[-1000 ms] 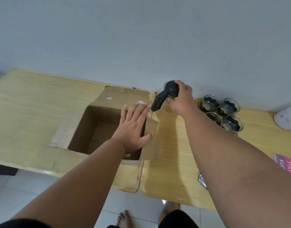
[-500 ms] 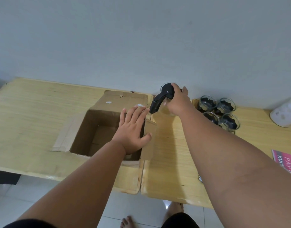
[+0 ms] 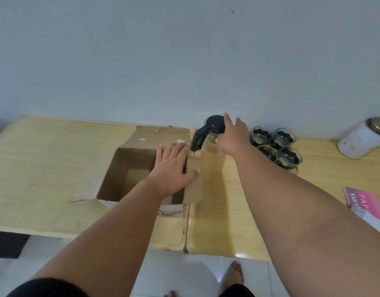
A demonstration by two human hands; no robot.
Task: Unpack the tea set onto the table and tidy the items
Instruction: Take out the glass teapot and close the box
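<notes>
1. Glass and black plastic: one teapot [image 3: 213, 130] stands on the bench [image 3: 45, 159] near the wall, just right of the open cardboard box [image 3: 129, 172] and left of the cups.
2. The right hand [image 3: 232, 136] sits at the pot's right side with fingers spread and loose, touching or just beside the lid; whether it grips anything cannot be told.
3. The left hand [image 3: 174, 168] lies flat and open on the box's right rim, thumb over the folded flap, gripping nothing.
4. Risk, as judged: the pot's long black handle points down toward the box flap, so shifting the box could knock the handle and tip the glass pot.
5. A second risk: the right forearm passes close by the cups, and a careless pull back might sweep them.
6. Count: four glass cups [image 3: 276, 147] with dark insides, clustered two by two and touching.
7. Also one white canister [image 3: 363, 139] with a brownish lid at far right, and one pink booklet [image 3: 366, 203] near the bench's front right edge.
8. The box looks empty where its inside shows, though the left arm hides part of it.
</notes>
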